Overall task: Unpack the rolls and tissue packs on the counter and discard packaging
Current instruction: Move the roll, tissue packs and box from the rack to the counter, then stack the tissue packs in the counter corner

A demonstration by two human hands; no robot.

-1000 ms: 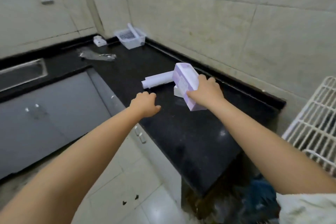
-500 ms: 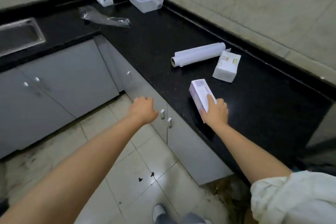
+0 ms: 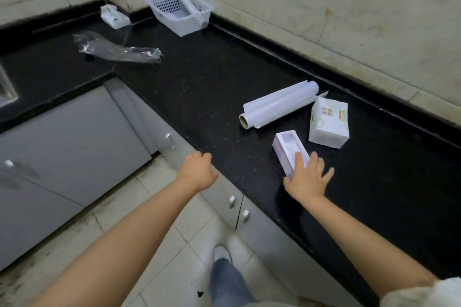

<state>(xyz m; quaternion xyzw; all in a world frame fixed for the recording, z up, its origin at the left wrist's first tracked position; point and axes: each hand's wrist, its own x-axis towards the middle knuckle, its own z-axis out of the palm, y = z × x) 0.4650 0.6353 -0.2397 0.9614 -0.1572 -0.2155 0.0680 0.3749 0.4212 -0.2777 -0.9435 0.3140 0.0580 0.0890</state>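
Right hand (image 3: 308,177) lies spread on the purple box's (image 3: 289,151) near end; left hand (image 3: 197,172) hangs loosely curled.

Pale sleeve (image 3: 424,293), jeans (image 3: 228,281) (white shoe (image 3: 221,253))

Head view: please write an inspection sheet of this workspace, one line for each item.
Surface: black counter, L-shaped, speckled.
Job's things: purple box near the front edge; white roll lying behind it; tissue pack beside the roll's far end.
Clutter: clear wrapper; small pack in the corner; white basket with a roll leaning in it.
Grippers: right hand flat on the purple box; left hand loosely curled, holding nothing.
Cables: nothing seen.
Surroundings: grey cabinets, tiled floor, tiled walls.
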